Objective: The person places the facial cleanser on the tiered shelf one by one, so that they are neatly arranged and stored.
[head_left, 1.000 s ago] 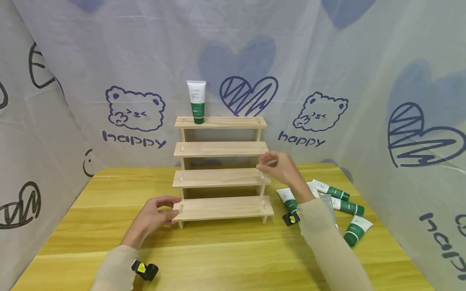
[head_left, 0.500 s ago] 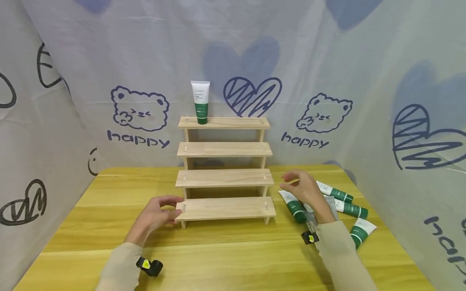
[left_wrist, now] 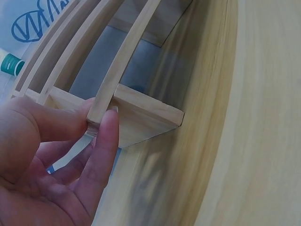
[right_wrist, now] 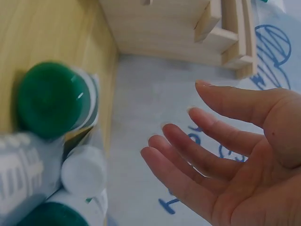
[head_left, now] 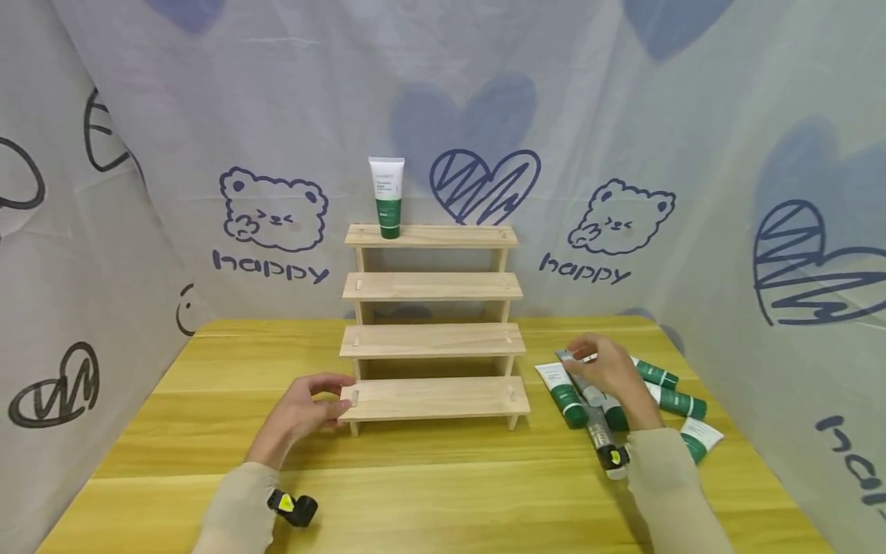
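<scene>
My left hand [head_left: 304, 408] pinches the left end of the lowest board of a four-tier wooden display rack [head_left: 434, 398]; the left wrist view shows thumb and fingertips on the board's end [left_wrist: 104, 106]. A white-and-green squeeze tube [head_left: 388, 196] stands cap down on the top tier, left of centre. Over a group of tubes right of the rack hovers my right hand [head_left: 612, 369], fingers spread and holding nothing in the right wrist view. Beneath or beside it lie a white-and-green tube [head_left: 562, 394] and grey tubes [head_left: 601, 429]; the hand and sleeve partly cover others.
More white-and-green tubes [head_left: 681, 402] lie at the right on the yellow wood-grain table [head_left: 429, 492]. A printed cloth [head_left: 277, 100] hangs behind the table and along both sides.
My right hand has moved from the rack's right side rightward and down to the tubes. My left hand stays on the lowest board. The head view has shifted slightly.
</scene>
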`<state>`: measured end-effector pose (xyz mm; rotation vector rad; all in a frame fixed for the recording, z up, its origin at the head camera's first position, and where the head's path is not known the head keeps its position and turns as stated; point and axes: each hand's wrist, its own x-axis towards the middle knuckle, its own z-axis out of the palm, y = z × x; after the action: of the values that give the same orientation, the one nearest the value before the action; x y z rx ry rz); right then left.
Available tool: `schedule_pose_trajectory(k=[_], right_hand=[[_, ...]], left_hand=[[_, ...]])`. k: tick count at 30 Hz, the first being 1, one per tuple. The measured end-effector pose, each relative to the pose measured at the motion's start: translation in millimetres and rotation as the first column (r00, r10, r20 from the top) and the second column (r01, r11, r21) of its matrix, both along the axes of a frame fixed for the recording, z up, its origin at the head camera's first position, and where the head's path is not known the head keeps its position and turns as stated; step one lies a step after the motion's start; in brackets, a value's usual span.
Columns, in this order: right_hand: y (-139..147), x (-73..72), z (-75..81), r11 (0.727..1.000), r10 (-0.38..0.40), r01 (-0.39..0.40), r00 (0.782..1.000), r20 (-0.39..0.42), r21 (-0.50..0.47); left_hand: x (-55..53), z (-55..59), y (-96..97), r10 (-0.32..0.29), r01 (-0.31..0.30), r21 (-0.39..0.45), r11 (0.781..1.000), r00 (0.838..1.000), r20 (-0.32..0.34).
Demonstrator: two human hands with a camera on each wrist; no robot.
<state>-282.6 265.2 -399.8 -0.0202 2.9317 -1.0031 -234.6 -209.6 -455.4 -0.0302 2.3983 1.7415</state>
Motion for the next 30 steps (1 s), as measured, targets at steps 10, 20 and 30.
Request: schedule_pose_trajectory(k=[10,20,30], right_hand=[[16.0,-6.1,-8.4,0.999,-0.020,0.018,0.998,0.057,0.035],[22.7,-13.3,-20.2,0.998,-0.023,0.019,0.996,0.082,0.056],[23.7,-15.9,-25.8,0.992,-0.009,-0.008,0.991,0.132,0.126]], left_hand=[[0.4,0.5,2.3,0.003,-0.003,0.008,1.000,1.000,0.008],[0.4,0.4,0.8,-0.003,0.003,-0.003,1.000,1.000,0.013],[0.2,0.5,0.2,-0.012,0.012,-0.008,1.000,1.000,0.011]])
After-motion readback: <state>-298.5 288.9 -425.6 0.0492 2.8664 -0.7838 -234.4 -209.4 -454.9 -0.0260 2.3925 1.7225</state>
